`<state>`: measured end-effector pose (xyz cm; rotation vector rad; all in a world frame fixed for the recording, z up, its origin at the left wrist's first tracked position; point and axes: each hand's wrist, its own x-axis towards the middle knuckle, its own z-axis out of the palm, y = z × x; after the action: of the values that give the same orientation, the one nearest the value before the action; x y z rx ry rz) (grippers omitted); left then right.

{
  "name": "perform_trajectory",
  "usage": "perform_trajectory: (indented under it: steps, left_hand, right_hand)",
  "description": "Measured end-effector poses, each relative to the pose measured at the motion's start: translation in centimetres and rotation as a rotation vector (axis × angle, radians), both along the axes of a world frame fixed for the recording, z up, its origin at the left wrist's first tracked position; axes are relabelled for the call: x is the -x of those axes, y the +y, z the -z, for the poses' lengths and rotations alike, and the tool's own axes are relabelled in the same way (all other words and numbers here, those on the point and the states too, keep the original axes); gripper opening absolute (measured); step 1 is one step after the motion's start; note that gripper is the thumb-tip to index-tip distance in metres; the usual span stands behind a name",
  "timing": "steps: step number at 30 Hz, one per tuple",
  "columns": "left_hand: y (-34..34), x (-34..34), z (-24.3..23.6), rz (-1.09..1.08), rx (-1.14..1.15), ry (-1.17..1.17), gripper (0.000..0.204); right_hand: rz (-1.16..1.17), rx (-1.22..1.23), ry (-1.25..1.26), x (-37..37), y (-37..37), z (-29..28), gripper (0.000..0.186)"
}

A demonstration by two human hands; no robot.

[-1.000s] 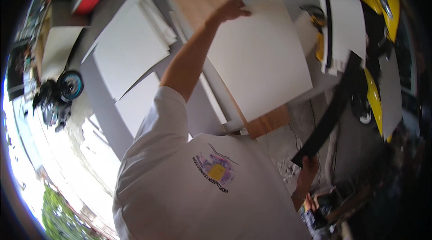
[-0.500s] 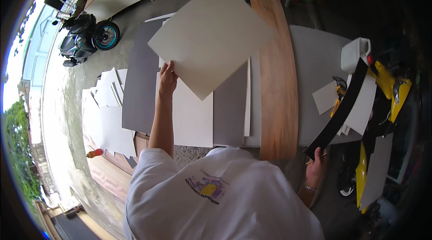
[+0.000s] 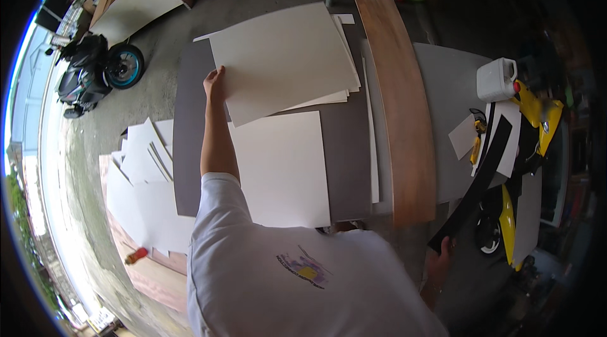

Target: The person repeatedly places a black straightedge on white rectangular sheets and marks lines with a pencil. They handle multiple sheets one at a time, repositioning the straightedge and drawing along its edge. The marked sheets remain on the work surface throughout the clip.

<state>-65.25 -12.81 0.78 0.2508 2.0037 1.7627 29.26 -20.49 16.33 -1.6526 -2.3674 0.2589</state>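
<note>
My left hand [image 3: 215,82] grips the left edge of an off-white board [image 3: 281,59]. That board rests on or just above a fanned stack of similar boards [image 3: 353,68] at the far side of the table; I cannot tell whether it touches them. Nearer me, another off-white board [image 3: 281,172] lies flat on a large dark grey sheet [image 3: 348,160]. Low on the right, my right hand [image 3: 441,258] is closed around the near end of a long narrow black strip [image 3: 477,182]. The strip slants up and away over the table's right part.
A long wood-grain plank [image 3: 404,116] lies on the grey table [image 3: 452,78], overhanging its near edge. A white jug [image 3: 496,79] and a yellow-handled tool [image 3: 475,147] are at the right. White offcuts [image 3: 142,201] and a red-handled tool [image 3: 136,255] lie at left. A motorcycle [image 3: 95,71] stands beyond.
The board in my left hand has come down from a tilted, raised position and turned to line up roughly with the stack. My right hand still holds the black strip, now slightly lower.
</note>
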Motion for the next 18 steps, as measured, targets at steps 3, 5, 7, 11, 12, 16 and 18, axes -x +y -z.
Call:
perform_trajectory:
  steps: [3, 5, 7, 11, 12, 16, 18]
  left_hand:
    - [2.1, -1.0, 4.5, -0.099, 0.128, 0.081, 0.068]
    - [2.1, -2.0, 6.8, -0.108, 0.168, 0.065, 0.069]
    - [1.2, -0.8, 6.9, -0.064, 0.149, 0.018, 0.07]
    - [-2.5, -7.1, 5.2, -0.179, 0.226, 0.341, 0.058]
    - [-5.0, -9.2, 4.7, -0.155, 0.217, 0.429, 0.054]
    - [-18.0, -19.9, 3.1, -0.183, 0.504, 0.552, 0.049]
    - [-24.0, -25.5, 2.7, -0.191, 0.631, 0.469, 0.057]
  right_hand:
    - [0.543, 0.321, 0.769, 6.1, -3.4, -3.7, 0.044]
    - [0.689, 0.455, 0.851, 7.1, -5.4, -4.9, 0.044]
    - [0.563, 0.444, 0.509, 6.2, -6.8, -3.3, 0.048]
    - [0.459, 0.423, 0.395, 10.2, -7.5, -4.1, 0.05]
    - [0.343, 0.404, 0.259, 11.3, -7.5, -4.2, 0.049]
    - [0.022, 0.395, 0.157, 15.1, -5.4, -1.2, 0.047]
    - [-0.034, 0.58, 0.242, 16.6, -3.1, 2.4, 0.052]
